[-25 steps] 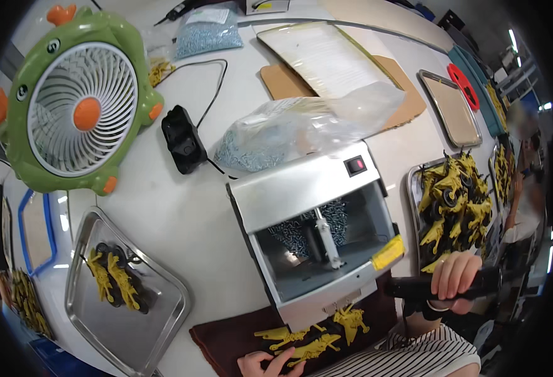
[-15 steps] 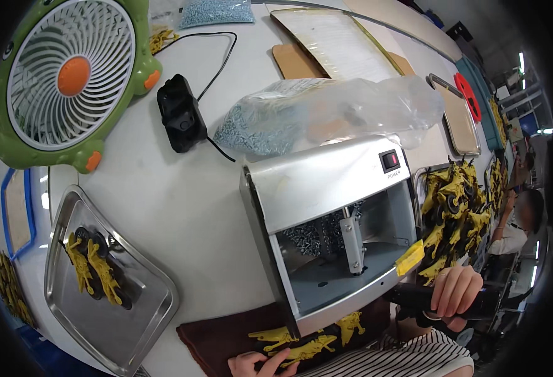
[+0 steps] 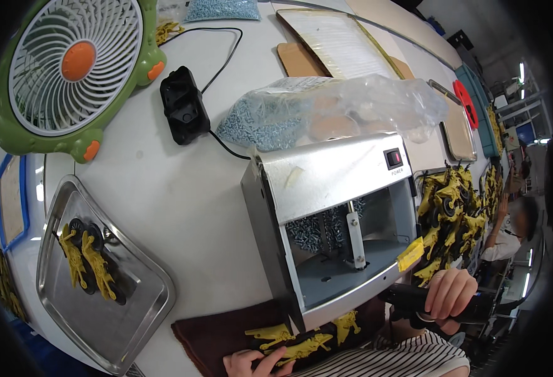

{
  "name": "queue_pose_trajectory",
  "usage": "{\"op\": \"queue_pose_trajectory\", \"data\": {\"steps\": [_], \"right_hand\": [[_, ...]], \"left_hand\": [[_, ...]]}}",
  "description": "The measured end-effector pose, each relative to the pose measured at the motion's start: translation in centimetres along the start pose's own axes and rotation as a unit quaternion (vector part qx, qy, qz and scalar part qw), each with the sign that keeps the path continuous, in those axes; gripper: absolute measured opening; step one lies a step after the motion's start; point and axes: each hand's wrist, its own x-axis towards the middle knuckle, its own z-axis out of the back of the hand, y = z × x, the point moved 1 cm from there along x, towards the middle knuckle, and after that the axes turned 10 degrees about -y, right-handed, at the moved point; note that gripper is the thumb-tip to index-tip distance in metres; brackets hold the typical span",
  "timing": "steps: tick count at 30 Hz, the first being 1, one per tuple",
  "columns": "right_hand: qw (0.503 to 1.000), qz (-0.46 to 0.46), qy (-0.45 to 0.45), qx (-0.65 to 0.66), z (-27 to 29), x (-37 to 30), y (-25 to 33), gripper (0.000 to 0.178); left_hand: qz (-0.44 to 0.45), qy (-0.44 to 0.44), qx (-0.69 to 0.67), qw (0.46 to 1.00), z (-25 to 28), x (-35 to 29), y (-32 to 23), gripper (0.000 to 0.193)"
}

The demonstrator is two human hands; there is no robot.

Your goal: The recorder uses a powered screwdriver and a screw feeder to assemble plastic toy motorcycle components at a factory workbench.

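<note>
My left hand [image 3: 259, 363] is at the lower edge, its bent fingers on a yellow toy motorcycle part [image 3: 305, 348] that lies on a dark brown cloth [image 3: 217, 336]. Two more yellow parts [image 3: 347, 325] rest on the same cloth, close to my fingers. My right hand [image 3: 450, 295] is wrapped round a black electric screwdriver [image 3: 408, 294], held roughly level. Its front end points left, by the lower right corner of a silver screw feeder [image 3: 333, 176]. Small screws [image 3: 308, 234] show inside the feeder's opening.
Left, a metal tray [image 3: 141, 320] holds toy motorcycles [image 3: 88, 261]; a green fan [image 3: 75, 69] stands beyond. Behind the feeder lie a bag of screws [image 3: 264, 122] and a black power adapter [image 3: 185, 107]. More yellow motorcycles [image 3: 449, 207] are heaped at right, where another person [image 3: 506, 239] sits.
The whole view has shifted slightly, with the tray and fan sitting a little differently in the picture. Both hands keep their holds, and the screwdriver stays beside the feeder.
</note>
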Motion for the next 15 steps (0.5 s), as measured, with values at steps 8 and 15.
{"op": "queue_pose_trajectory", "data": {"steps": [8, 15], "right_hand": [[1.0, 0.003, -0.005, -0.017, -0.27, 0.11, 0.1, 0.024], [1.0, 0.009, 0.02, -0.007, -0.17, 0.05, -0.06, 0.023]], "left_hand": [[-0.011, -0.004, -0.007, 1.0, -0.13, -0.11, 0.34, 0.034], [0.0, 0.006, -0.003, 1.0, -0.03, -0.2, 0.15, 0.033]]}}
